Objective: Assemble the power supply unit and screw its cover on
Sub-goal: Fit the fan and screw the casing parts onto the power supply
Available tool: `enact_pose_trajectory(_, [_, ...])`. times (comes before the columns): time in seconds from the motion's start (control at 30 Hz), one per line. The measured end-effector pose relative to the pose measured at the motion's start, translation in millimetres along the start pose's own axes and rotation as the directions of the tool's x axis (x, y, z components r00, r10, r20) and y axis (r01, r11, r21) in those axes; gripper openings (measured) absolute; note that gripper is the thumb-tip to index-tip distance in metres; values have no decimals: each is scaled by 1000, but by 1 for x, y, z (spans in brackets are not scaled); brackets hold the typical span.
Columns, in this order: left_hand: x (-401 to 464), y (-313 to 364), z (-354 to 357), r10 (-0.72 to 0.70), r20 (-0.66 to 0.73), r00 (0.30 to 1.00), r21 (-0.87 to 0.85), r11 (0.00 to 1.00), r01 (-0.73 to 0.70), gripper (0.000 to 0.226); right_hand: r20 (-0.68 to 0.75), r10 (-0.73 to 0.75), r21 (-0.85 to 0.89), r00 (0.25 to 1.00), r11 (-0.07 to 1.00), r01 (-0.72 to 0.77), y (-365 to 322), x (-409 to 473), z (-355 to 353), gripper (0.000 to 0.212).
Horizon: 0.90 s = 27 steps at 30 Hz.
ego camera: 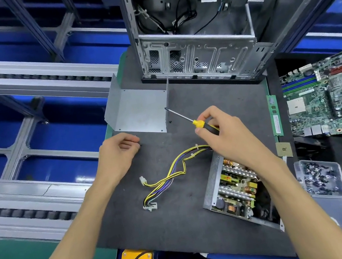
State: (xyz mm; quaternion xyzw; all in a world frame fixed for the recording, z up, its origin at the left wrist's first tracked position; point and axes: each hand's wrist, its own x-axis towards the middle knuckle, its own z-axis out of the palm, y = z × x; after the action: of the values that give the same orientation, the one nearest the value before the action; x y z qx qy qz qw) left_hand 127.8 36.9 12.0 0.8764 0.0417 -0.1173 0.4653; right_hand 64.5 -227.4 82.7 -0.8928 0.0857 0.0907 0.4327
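An open grey metal power supply unit (235, 193), circuit board and coils exposed, lies on the dark mat of the table (180, 227), under the right forearm. Its yellow and purple cable bundle (172, 173) trails left of it. The bent grey sheet-metal cover (140, 109) sits well beyond it, up and to the left. The right hand (221, 130) grips a yellow-and-black screwdriver (193, 121) (tip aimed toward the cover). The left hand (118, 152), fingers curled, seems to pinch something small and dark; I cannot tell what.
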Motion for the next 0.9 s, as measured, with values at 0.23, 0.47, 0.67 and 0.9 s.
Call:
enact_pose_trajectory(0.23, [2, -3, 10, -46, 23, 999, 212, 976, 40, 18, -6, 10, -7, 1000, 1000, -10, 10, -7, -9, 10])
enact_pose_trajectory(0.47, [-4, -13, 8, -99, 10, 995, 264, 960, 93, 13, 43, 7, -12, 999, 1000, -6, 7, -7, 2, 9])
enact_pose_trajectory(0.67, [0, -13, 7, 17, -74, 997, 278, 961, 4, 17, 79, 0, -14, 997, 1000, 1, 2, -3, 13, 9])
enact_pose_trajectory(0.9, [10, -10, 20, 96, -94, 991, 377, 925, -54, 8, 88, 10, -31, 996, 999, -8, -3, -2, 17, 9])
